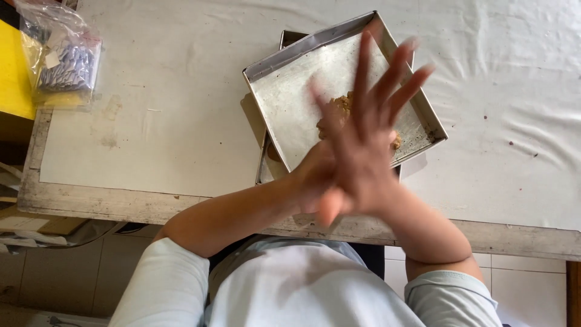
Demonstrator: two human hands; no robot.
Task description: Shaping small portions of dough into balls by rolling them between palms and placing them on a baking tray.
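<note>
My left hand (pixel 316 171) and my right hand (pixel 378 172) are pressed palm to palm above the near edge of the table, fingers spread and pointing away from me, blurred by motion. Neither holds anything. Just beyond and under the fingers sits a square metal tray (pixel 284 91), tilted a little on top of a second tray (pixel 289 37). A small lump of brown crumbly dough (pixel 343 103) lies in the upper tray, partly hidden behind my fingers.
The table is covered with a white sheet (pixel 181 109) and has a worn wooden front edge (pixel 91 203). A clear plastic bag of small wrapped items (pixel 63 63) lies at the far left, next to a yellow surface (pixel 12 72). Tiled floor shows below.
</note>
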